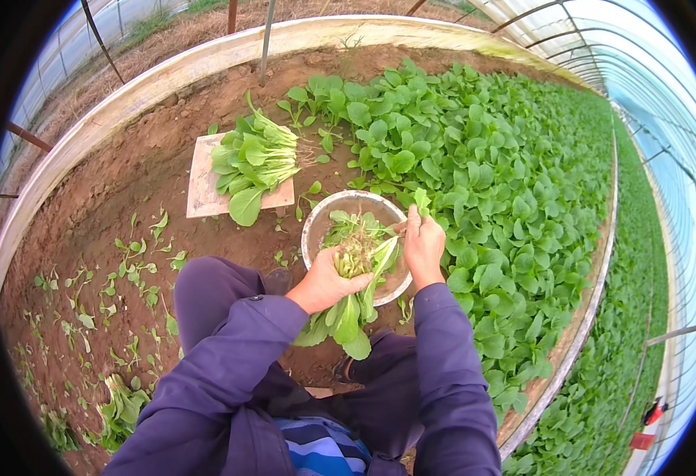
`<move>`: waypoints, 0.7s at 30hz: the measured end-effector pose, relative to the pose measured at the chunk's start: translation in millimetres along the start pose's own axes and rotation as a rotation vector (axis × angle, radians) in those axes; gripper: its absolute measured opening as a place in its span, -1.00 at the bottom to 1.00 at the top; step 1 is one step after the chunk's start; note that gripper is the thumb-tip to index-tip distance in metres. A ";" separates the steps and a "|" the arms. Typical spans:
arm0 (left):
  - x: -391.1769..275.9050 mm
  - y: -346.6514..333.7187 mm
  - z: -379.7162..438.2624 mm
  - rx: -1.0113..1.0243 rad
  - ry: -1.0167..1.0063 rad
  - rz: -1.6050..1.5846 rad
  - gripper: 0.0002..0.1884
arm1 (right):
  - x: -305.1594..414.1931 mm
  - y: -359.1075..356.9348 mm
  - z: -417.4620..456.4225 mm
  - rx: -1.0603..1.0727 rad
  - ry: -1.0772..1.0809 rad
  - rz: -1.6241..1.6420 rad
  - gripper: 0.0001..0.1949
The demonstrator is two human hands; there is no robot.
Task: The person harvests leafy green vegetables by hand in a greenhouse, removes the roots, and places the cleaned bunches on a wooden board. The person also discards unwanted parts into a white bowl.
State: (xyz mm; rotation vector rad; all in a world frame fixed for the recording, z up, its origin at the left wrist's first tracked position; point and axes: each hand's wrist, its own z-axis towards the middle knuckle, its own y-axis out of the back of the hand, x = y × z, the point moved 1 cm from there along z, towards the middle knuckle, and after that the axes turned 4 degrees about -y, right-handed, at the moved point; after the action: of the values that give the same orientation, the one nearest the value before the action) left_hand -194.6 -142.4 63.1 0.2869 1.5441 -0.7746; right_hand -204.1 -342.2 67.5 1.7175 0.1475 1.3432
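My left hand (333, 284) grips a bunch of leafy greens (348, 318), its roots turned up and away from me and its leaves hanging toward my lap. Beside it, my right hand (424, 244) is closed, with a small green leaf (422, 201) standing out between thumb and fingers. A longer leaf with a pale stalk (386, 259) lies between the two hands; which hand holds it I cannot tell. Under them a round basin (319, 217) with a worn, pale rim sits on the soil. More greens show inside it, partly hidden by the bunch.
A pale board (202, 184) bears a pile of pulled greens (258, 157). Dense leafy plants (502, 172) grow on the right. Loose seedlings (136, 265) and a tied bundle (122, 410) lie on the left soil. A low pale wall (163, 71) curves behind.
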 end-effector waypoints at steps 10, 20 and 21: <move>-10.4 23.6 -4.0 -0.083 0.090 -0.301 -0.71 | 45.8 -1.2 -45.5 0.481 -0.003 0.693 -0.61; -5.3 32.9 1.4 0.059 -0.038 0.008 -0.54 | 52.3 10.3 -60.3 0.128 0.517 0.213 -0.83; -2.3 32.4 1.0 0.058 -0.038 0.005 -0.54 | 54.4 6.6 -64.3 0.175 0.501 0.233 -0.83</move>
State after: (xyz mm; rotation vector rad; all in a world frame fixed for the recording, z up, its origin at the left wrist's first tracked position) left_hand -173.9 -118.5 55.8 0.3171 1.4868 -0.8181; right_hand -237.8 -277.0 109.3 1.5387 0.3659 1.9690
